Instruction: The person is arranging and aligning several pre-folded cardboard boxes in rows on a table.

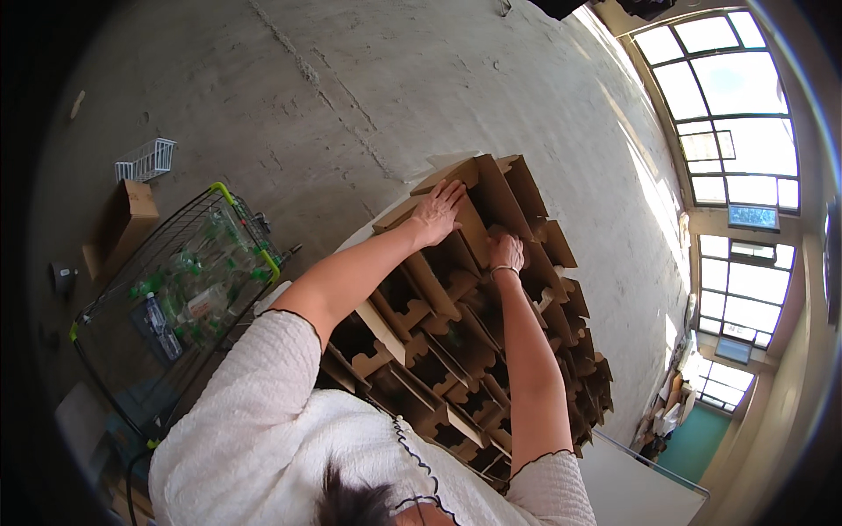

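Observation:
In front of me stands a large cluster of brown cardboard boxes [465,346] with open, notched compartments and raised flaps. My left hand [438,214] lies on the top edge of a box at the far end, its fingers stretched out over the cardboard. Just right of it, my right hand [506,252] is closed at a cardboard flap [498,200] that stands upright. Its fingertips are partly hidden against the board. A thin band circles the right wrist.
On the left stands a wire cart [230,200] with green corners, holding clear plastic bottles [206,289] with green parts. Beyond it are a cardboard box [123,219] and a white wire basket [146,161] on the concrete floor [351,79]. A white panel [640,482] stands at the lower right.

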The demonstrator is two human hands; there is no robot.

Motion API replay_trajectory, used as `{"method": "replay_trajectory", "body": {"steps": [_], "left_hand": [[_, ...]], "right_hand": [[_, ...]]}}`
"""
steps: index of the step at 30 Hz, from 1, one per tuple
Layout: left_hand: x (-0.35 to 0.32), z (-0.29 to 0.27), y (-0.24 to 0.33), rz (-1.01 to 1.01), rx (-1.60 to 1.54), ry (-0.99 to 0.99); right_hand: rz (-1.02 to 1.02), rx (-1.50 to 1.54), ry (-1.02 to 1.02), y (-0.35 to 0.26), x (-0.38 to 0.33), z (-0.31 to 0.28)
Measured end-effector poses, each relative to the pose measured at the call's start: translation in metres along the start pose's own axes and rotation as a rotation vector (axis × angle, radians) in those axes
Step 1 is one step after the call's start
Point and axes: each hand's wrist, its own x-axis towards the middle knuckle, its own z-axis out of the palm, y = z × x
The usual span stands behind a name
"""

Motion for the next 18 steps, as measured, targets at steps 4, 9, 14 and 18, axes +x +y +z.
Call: {"method": "replay_trajectory", "body": {"steps": [4,9,14,18], "left_hand": [[0.004,0.001,0.001,-0.010,-0.041,-0.098],[0.004,-0.006,0.000,-0.006,-0.033,-0.158],[0.008,-0.005,0.004,0.009,-0.028,-0.133],[0.005,0.006,0.003,-0.020,0.035,-0.077]], "right_hand": [[-0.213,0.060,0.393,-0.029,0.007,-0.033],[-0.343,0.173,0.672,-0.042,0.029,-0.067],[-0.334,0.205,0.153,-0.018,0.022,-0.008],[-0.311,0.190,0.111,-0.040,0.010,0.005]]}}
